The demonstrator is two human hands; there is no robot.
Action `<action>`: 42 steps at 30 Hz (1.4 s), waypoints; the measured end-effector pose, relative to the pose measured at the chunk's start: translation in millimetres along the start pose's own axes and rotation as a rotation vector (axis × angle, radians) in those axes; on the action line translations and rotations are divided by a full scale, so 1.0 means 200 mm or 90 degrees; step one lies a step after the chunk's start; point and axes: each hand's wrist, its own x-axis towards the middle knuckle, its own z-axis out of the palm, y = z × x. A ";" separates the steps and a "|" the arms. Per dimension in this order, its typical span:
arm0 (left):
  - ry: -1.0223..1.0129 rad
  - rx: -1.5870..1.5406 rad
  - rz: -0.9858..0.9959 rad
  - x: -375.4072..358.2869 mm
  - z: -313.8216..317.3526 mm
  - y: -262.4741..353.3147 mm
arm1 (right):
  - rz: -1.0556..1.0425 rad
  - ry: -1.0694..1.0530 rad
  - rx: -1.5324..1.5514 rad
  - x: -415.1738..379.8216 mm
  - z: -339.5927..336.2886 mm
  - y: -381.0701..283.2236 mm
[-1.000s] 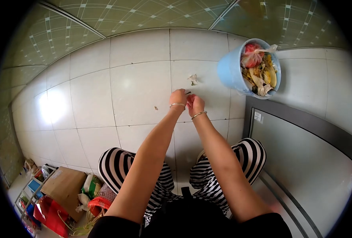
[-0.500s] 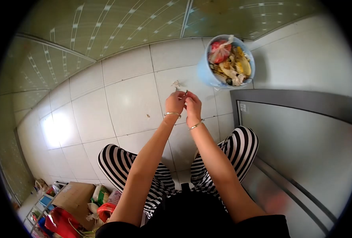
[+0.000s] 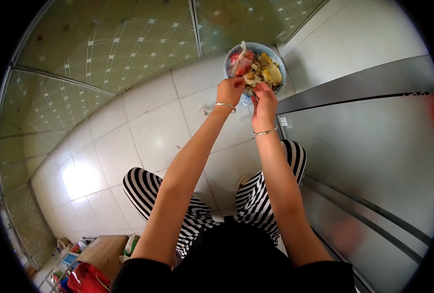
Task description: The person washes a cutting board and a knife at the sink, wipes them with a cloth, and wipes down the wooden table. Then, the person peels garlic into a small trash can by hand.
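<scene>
My left hand (image 3: 230,93) is over the near rim of a light-blue bucket (image 3: 228,51), its fingertips drawn together; whatever they may hold is too small to make out. Beside it, my right hand (image 3: 264,108) reaches over the bucket's near right side, fingers stretched and the thumb apart, with nothing visible in it. A silvery bangle circles each wrist. The bucket holds a knotted clear bag with red contents (image 3: 241,63) and yellow peels (image 3: 271,73) among brown scraps. A crumpled pale scrap (image 3: 206,109) lies on the floor left of the bucket.
Patterned glass panels (image 3: 129,49) stand behind the bucket. A grey cabinet with a frosted front (image 3: 354,141) is close on my right. At lower left are a cardboard box (image 3: 103,254) and a red bag (image 3: 87,278). A tiny brown bit (image 3: 178,147) lies on the tiles.
Both hands have moved forward from above the floor to the bucket and come apart. The small dark thing between their fingertips no longer shows. The view has shifted slightly.
</scene>
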 end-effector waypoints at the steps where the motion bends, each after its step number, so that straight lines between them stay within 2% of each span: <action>1: 0.004 0.005 -0.008 -0.03 -0.01 -0.03 | -0.015 -0.009 0.016 -0.03 0.00 0.02; 4: 0.068 -0.124 -0.100 -0.17 -0.07 -0.15 | 0.006 -0.063 0.034 -0.12 0.07 0.19; 8: 0.150 -0.050 -0.195 -0.44 -0.22 -0.38 | 0.114 -0.109 -0.027 -0.20 0.11 0.57; 10: 0.243 -0.056 -0.281 -0.61 -0.27 -0.66 | 0.205 -0.119 -0.079 -0.24 0.10 0.79; 14: 0.434 -0.129 -0.483 -0.95 -0.45 -1.00 | 0.328 -0.243 -0.271 -0.36 0.03 1.21; 16: 0.512 -0.039 -0.565 -1.09 -0.49 -1.14 | 0.334 -0.289 -0.291 -0.41 -0.01 1.40; 20: 0.520 0.075 -0.579 -1.21 -0.54 -1.36 | 0.302 -0.346 -0.381 -0.43 -0.03 1.62; 22: 0.467 0.107 -0.541 -1.20 -0.55 -1.40 | 0.208 -0.392 -0.426 -0.42 -0.04 1.71; 23: 0.412 0.105 -0.578 -1.17 -0.56 -1.38 | 0.210 -0.392 -0.428 -0.42 -0.02 1.71; 24: 0.412 0.104 -0.580 -1.14 -0.57 -1.35 | 0.240 -0.390 -0.449 -0.41 0.00 1.71; 26: 0.274 0.141 -0.616 -1.07 -0.58 -1.28 | 0.268 -0.382 -0.469 -0.38 0.01 1.73; 28: 0.266 0.164 -0.602 -1.04 -0.56 -1.32 | 0.302 -0.452 -0.506 -0.34 0.01 1.76; 29: 0.238 0.170 -0.591 -1.03 -0.57 -1.35 | 0.256 -0.440 -0.510 -0.34 0.03 1.79; 30: 0.210 0.176 -0.579 -1.02 -0.56 -1.37 | 0.324 -0.472 -0.564 -0.30 0.01 1.77; 31: 0.167 0.229 -0.582 -1.01 -0.56 -1.35 | 0.323 -0.391 -0.556 -0.32 0.01 1.78; 32: 0.145 0.190 -0.560 -1.00 -0.57 -1.33 | 0.321 -0.313 -0.546 -0.33 0.00 1.77; 33: 0.131 0.203 -0.516 -0.99 -0.55 -1.29 | 0.313 -0.306 -0.543 -0.32 -0.02 1.73; 35: 0.136 0.205 -0.424 -0.92 -0.51 -1.12 | 0.179 -0.328 -0.472 -0.33 -0.02 1.50; 36: 0.154 0.192 -0.374 -0.85 -0.47 -1.01 | 0.167 -0.323 -0.469 -0.34 0.00 1.36; 38: 0.141 0.160 -0.286 -0.69 -0.41 -0.72 | 0.079 -0.241 -0.299 -0.33 0.04 1.04; 40: 0.141 0.119 -0.200 -0.50 -0.32 -0.42 | 0.039 -0.218 -0.235 -0.25 0.07 0.74; 42: 0.095 0.063 -0.123 -0.34 -0.25 -0.15 | -0.027 -0.188 -0.151 -0.20 0.10 0.45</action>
